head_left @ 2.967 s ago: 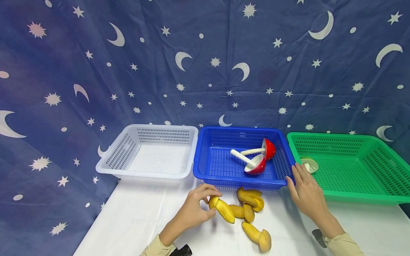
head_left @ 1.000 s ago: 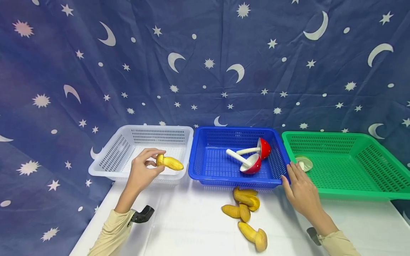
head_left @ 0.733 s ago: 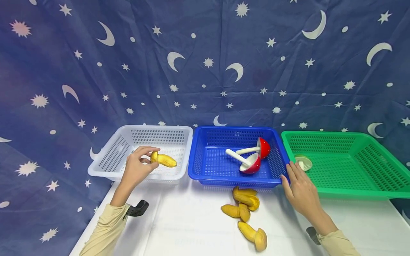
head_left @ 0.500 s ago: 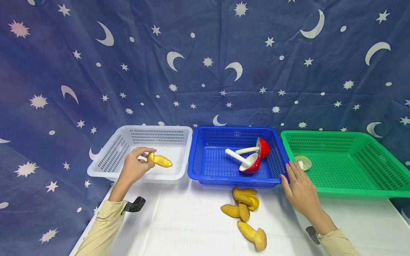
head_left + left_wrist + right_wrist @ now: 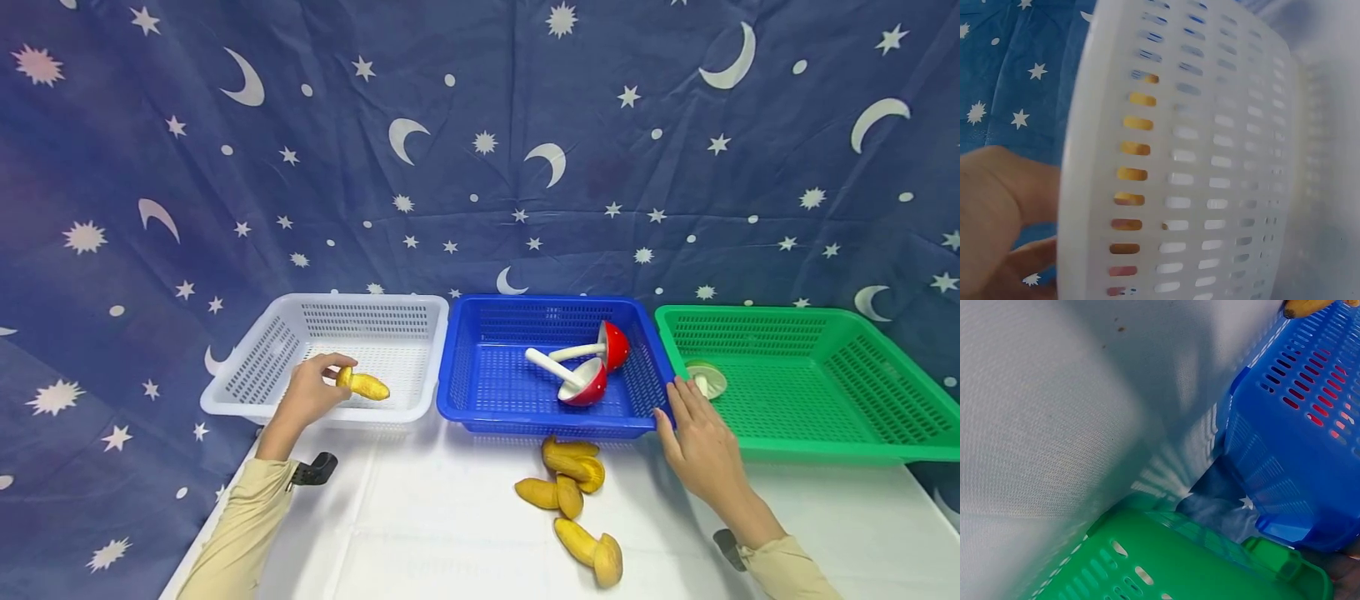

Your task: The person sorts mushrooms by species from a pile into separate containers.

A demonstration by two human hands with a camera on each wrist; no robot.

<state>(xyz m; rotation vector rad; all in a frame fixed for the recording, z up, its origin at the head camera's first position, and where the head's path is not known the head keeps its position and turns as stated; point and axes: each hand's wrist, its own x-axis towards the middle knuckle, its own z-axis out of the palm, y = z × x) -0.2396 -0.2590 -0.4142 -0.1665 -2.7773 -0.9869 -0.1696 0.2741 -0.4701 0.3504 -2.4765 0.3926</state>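
Observation:
In the head view my left hand (image 5: pixel 309 393) pinches a yellow toy mushroom (image 5: pixel 367 386) by its cap end, between thumb and fingers. The mushroom lies crosswise, low inside the white basket (image 5: pixel 212 398); whether it touches the basket's floor I cannot tell. Through the wall slots in the left wrist view, its yellow colour shows behind the white basket wall (image 5: pixel 1200 162). My right hand (image 5: pixel 703 442) rests with extended fingers at the corner between the blue basket (image 5: pixel 555 422) and the green basket (image 5: pixel 825 450).
Several yellow mushrooms (image 5: pixel 577 542) lie on the white cloth (image 5: pixel 450 533) before the blue basket. Two red-capped mushrooms (image 5: pixel 587 385) are in the blue basket, and a pale green-capped mushroom (image 5: pixel 707 379) is in the green one. A starry blue curtain (image 5: pixel 337 108) hangs behind.
My left hand has carried the yellow mushroom from the table leftward to the white basket, then lowered it into the basket. My right hand has stayed at the basket corner.

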